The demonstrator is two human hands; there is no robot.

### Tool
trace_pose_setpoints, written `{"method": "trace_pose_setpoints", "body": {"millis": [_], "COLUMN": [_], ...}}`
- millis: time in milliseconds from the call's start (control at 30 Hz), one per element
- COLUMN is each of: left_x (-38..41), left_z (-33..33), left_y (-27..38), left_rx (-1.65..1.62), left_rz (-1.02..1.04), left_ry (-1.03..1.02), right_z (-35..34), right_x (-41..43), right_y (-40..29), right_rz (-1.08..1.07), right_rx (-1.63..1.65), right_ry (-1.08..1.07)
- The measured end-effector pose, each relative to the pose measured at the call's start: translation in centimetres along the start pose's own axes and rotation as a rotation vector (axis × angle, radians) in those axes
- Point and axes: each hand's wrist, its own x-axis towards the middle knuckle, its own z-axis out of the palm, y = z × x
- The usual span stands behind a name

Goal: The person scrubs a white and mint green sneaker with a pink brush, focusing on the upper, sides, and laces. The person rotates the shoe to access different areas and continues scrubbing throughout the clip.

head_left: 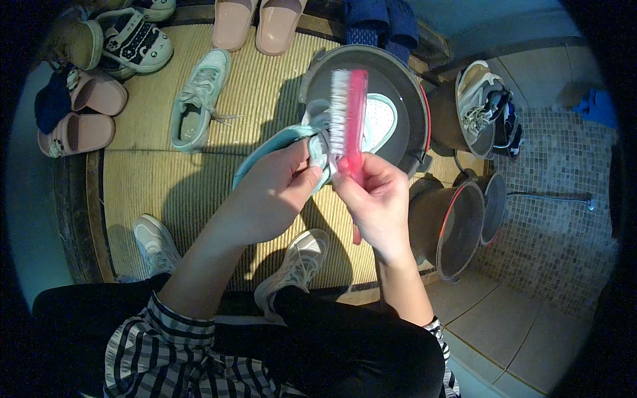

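A mint-and-white lace-up sneaker (382, 122) is held over a dark round bucket (316, 82), its perforated toe pointing to the upper right. My left hand (271, 191) grips it around the tongue and lace area, thumb on the pale fabric. In my right hand (378, 199) is a scrub brush (356, 124) with a pink handle and white bristles. The brush stands up in front of the shoe and hides part of its middle; the bristles face left. My right fingertips are close to the laces, and whether they touch them is hidden.
The matching sneaker (201, 99) lies left on the ribbed mat (149, 174). Pink slippers (234, 22) sit at the back, more slippers (89, 132) and clogs (134, 45) at left. At right, one bucket (448, 114) holds shoes (480, 99); another bucket (460, 229) lies tilted near the mosaic wall (547, 174).
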Motion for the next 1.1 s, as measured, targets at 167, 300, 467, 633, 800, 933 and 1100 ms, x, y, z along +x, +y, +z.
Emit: {"method": "trace_pose_setpoints", "body": {"millis": [167,300,467,633,800,933,1100], "left_x": [-0.1,0.0,0.0,0.0,0.1,0.2,-0.3], "left_z": [-0.5,-0.6,-0.6,-1.2,-0.6,-0.5,1.8], "left_y": [-0.1,0.0,-0.2,0.0,0.3,0.5,-0.7], "left_rx": [-0.162,-0.231,-0.266,-0.172,-0.115,-0.157,-0.238], "left_rz": [-0.116,-0.119,-0.128,-0.216,-0.123,-0.159,-0.013], "left_ry": [-0.05,-0.055,-0.035,-0.107,-0.075,-0.081,0.072], "right_z": [-2.8,-2.8,-2.3,-2.6,-3.9,-3.8,-3.8], "right_x": [1.4,1.8,1.4,1.5,2.8,2.9,1.8], "right_y": [0.8,0.4,-0.3,-1.2,-0.6,-0.9,-1.9], "right_rz": [0.243,0.366,0.185,0.215,0.451,0.278,0.145], "right_rx": [0.487,0.677,0.351,0.252,0.895,0.769,0.297], "right_ry": [-0.227,-0.182,-0.161,-0.122,-0.388,-0.256,-0.082]}}
